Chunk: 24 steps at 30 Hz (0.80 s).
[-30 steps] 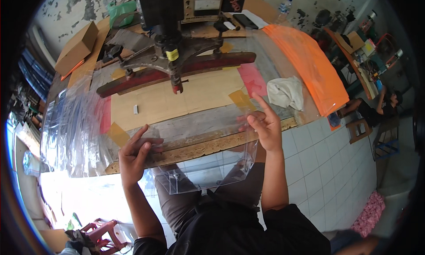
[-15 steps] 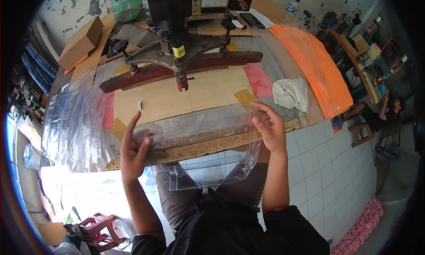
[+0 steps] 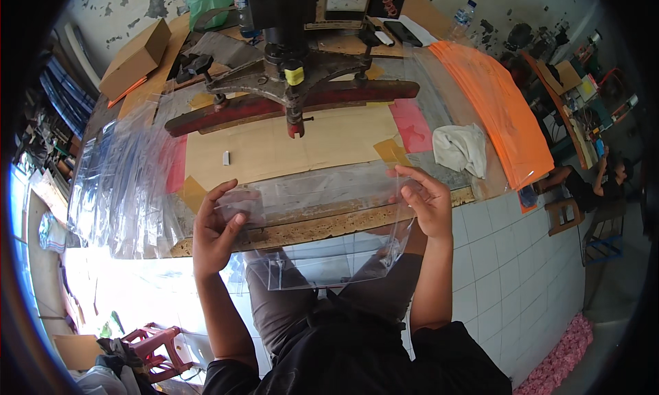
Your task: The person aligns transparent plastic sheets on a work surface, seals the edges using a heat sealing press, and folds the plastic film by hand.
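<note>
A clear plastic pouch (image 3: 326, 261) hangs between my hands over the table's front edge and my lap. My left hand (image 3: 216, 230) grips its left end, thumb toward the sheet and fingers behind it. At the right end my right hand (image 3: 429, 203) pinches the pouch between thumb and fingers. Beyond them, the press machine's long red bar (image 3: 309, 103) stands above a cream board (image 3: 274, 158) on the worktable. A small white block (image 3: 226, 158) lies on that board, past my left fingertips.
Clear plastic sheets (image 3: 120, 182) are piled on the left, orange sheets (image 3: 504, 113) on the right. A white cloth (image 3: 460, 150) lies beside the orange stack. Farther back are a cardboard box (image 3: 137, 59) and a phone (image 3: 403, 33). Another person (image 3: 597, 182) sits at far right.
My left index finger, stretched upward before, now bends in toward the pouch. Both hands still hold it, and the whole view has shifted slightly.
</note>
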### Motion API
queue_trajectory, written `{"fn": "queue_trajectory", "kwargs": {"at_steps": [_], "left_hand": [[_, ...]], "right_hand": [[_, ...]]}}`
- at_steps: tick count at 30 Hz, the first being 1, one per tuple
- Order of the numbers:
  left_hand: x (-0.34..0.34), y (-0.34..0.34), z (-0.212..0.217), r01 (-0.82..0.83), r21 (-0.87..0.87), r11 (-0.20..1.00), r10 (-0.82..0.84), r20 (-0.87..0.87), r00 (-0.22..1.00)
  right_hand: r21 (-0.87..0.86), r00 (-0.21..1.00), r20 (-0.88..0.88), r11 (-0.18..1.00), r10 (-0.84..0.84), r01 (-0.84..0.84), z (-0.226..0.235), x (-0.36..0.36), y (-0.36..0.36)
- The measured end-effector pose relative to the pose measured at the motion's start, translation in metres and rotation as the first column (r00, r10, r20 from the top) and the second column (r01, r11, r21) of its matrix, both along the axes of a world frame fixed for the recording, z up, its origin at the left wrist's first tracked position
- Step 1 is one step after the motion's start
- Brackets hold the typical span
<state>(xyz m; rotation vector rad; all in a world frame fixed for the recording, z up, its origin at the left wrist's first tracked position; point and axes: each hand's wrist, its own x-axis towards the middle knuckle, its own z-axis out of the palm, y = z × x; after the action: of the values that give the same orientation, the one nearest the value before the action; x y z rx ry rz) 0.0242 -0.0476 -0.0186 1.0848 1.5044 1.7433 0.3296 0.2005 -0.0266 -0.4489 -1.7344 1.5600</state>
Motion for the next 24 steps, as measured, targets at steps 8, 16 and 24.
{"fn": "queue_trajectory", "kwargs": {"at_steps": [8, 16, 24], "left_hand": [[-0.007, 0.002, -0.006, 0.057, 0.071, 0.996, -0.058, 0.011, 0.998], [-0.019, -0.008, -0.020, 0.117, 0.185, 0.976, -0.147, 0.161, 0.976], [-0.008, -0.003, -0.004, -0.022, 0.056, 0.998, 0.016, 0.106, 0.994]], "right_hand": [[0.023, 0.985, -0.056, 0.986, -0.161, 0.163, -0.014, 0.010, 0.005], [0.031, 0.971, -0.115, 0.976, -0.211, 0.216, -0.020, 0.005, 0.006], [0.051, 0.964, -0.082, 0.965, -0.254, 0.259, -0.017, 0.004, 0.004]]}}
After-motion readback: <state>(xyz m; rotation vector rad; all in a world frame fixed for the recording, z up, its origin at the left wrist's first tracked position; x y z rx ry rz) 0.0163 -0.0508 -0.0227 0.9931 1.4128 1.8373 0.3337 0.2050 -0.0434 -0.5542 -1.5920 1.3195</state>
